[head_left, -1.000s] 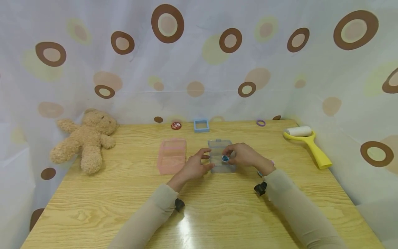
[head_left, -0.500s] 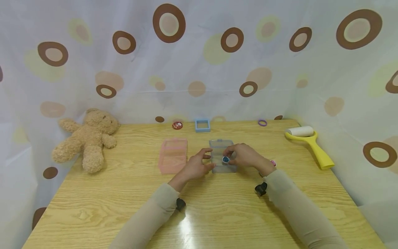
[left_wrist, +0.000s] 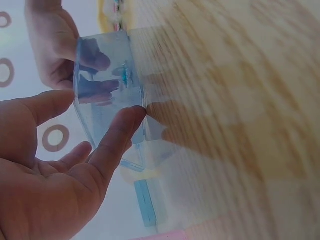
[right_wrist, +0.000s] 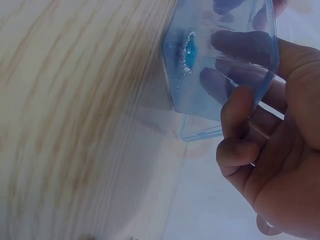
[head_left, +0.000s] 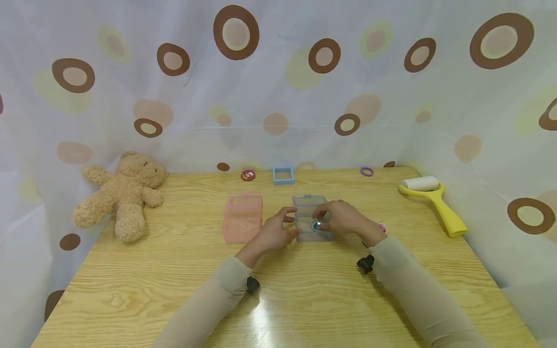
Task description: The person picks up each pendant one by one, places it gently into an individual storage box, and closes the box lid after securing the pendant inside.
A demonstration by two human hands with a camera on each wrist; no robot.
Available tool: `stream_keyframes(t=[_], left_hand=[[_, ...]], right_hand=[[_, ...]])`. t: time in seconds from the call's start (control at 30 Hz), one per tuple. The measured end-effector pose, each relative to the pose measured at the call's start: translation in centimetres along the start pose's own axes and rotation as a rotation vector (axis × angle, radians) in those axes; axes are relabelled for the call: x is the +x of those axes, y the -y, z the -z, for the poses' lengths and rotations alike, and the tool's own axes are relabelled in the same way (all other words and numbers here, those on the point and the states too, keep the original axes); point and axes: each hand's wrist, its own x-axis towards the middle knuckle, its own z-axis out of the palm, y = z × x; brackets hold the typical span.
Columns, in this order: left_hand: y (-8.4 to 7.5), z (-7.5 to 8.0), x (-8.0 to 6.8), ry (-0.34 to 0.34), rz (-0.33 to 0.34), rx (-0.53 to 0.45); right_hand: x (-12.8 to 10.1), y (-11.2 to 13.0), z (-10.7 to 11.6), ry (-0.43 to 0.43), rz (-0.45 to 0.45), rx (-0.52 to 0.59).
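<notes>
Head view: clear plastic box (head_left: 310, 217) at mid-table, lid raised, blue round piece (head_left: 315, 225) inside it. Placement appears nearly complete; release and closing remain. Right hand (head_left: 344, 217) curls its fingers (right_wrist: 239, 116) around the box wall; left hand (head_left: 274, 231) steadies the box, its relaxed fingertips (left_wrist: 131, 116) touching the edge.

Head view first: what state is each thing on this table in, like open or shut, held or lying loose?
Clear box: lid open, on the table, between both hands.
Blue bead: in the clear box, at the right hand's fingers.
Left hand: one finger touches the box's side.
Right hand: fingers curled at the box.
Pink box: flat, untouched.
Teddy bear: lying loose.
Lint roller: lying loose.
</notes>
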Motion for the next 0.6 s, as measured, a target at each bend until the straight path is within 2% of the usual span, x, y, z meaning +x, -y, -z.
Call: stream_keyframes(t=[0.2,0.53,0.6], left_hand=[[0.0,0.0,0.0,0.002,0.002,-0.004],[0.2,0.0,0.0,0.008,-0.001,-0.026],[0.3,0.1,0.1,0.011,0.001,-0.03]], right_hand=[[-0.7,0.0,0.6,-0.024,0.005,0.048],[-2.7,-0.9,2.0,-0.173,0.051,0.114],[-3.1,-1.3,2.2,-0.194,0.038,0.124]])
